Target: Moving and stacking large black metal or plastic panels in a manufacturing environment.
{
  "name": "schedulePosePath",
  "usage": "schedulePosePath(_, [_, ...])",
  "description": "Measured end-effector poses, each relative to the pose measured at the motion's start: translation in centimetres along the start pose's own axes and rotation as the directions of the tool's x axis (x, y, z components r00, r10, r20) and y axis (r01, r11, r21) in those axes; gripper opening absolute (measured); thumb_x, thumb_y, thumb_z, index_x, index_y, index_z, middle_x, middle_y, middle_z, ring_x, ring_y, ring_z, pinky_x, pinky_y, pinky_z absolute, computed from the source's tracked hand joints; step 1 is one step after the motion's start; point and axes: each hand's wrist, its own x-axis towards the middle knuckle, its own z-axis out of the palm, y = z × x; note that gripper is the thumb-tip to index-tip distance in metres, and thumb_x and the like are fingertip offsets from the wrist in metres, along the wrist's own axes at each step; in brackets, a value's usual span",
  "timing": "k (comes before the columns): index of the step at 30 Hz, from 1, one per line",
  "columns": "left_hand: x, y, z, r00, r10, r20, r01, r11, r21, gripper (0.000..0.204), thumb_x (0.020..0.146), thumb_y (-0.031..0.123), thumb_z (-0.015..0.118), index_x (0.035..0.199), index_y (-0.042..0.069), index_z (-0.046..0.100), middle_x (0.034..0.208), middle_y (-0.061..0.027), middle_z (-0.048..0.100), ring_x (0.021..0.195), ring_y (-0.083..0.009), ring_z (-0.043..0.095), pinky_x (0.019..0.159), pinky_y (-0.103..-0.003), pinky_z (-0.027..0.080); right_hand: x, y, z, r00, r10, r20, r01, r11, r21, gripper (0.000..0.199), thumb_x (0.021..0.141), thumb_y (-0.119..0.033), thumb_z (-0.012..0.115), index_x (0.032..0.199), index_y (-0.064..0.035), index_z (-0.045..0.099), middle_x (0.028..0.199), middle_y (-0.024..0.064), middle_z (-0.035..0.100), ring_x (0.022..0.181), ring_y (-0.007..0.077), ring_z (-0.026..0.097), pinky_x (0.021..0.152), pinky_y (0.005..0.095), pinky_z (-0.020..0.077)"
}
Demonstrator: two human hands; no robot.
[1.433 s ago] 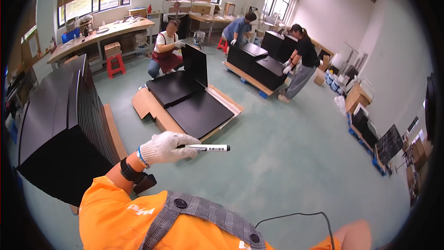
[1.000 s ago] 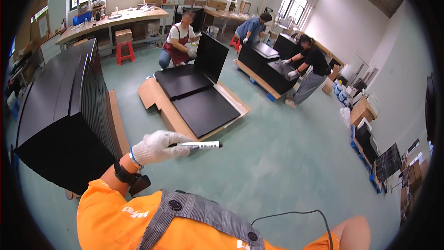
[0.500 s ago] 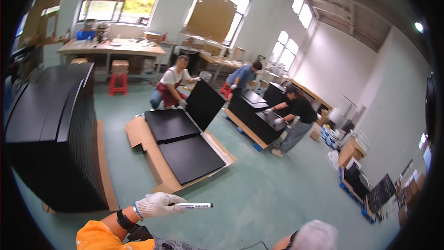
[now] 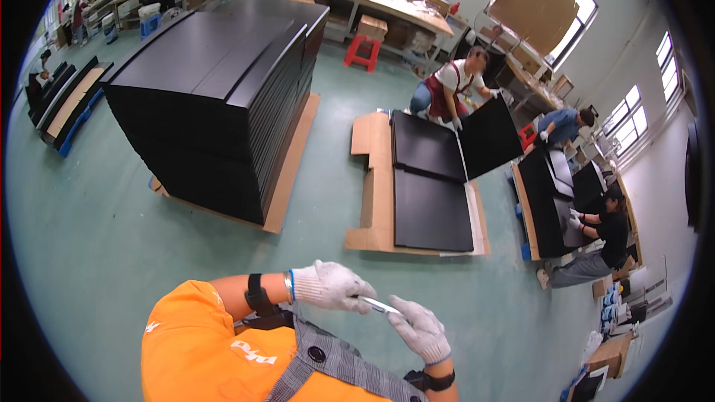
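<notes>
We grip the marker [image 4: 378, 305] at chest height, left hand [image 4: 330, 287] closed round its barrel and right hand [image 4: 418, 327] pinching its tip end; thick gloves reduce feel, so we judge it could slip onto the green floor [image 4: 112, 231].
</notes>
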Motion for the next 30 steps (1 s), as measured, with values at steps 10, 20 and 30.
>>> schedulePosePath(10, [5.5,-9.0,-5.7,0.997,0.041,0.065,-0.034,0.994,-0.107,0.035,0.091,0.040,0.056,0.113,0.014,0.064,0.092,-0.0106,0.069,0.085,-0.0270,0.067,0.071,-0.036,0.052,7.8,2.8,1.0,0.925,0.324,0.196,-0.336,0.941,0.030,0.040,0.091,-0.036,0.054,0.120,-0.0090,0.062,0.107,0.0147,0.066,0.103,0.0305,0.061,0.091,0.0388,0.0470])
schedulePosePath(20, [13.9,-13.9,-9.2,0.992,-0.095,0.078,0.114,0.947,-0.299,0.031,0.093,0.031,0.054,0.113,0.008,0.064,0.102,-0.0129,0.067,0.095,-0.0284,0.065,0.085,-0.035,0.051,12.3,8.3,4.7,0.744,0.625,0.237,-0.633,0.547,0.548,0.033,0.094,-0.027,0.053,0.114,-0.0006,0.059,0.077,0.0045,0.063,0.066,0.0107,0.059,0.061,0.0268,0.0494])
schedulePosePath(30, [25.5,-13.9,-8.2,0.923,-0.296,0.246,0.347,0.916,-0.201,0.037,0.094,0.037,0.054,0.117,0.009,0.064,0.092,-0.0062,0.070,0.085,-0.0150,0.066,0.080,-0.028,0.052,16.5,18.2,1.5,0.677,0.698,0.235,-0.436,0.122,0.892,0.029,0.096,-0.024,0.052,0.110,0.0012,0.052,0.074,0.0056,0.059,0.058,0.0114,0.055,0.054,0.0263,0.0491])
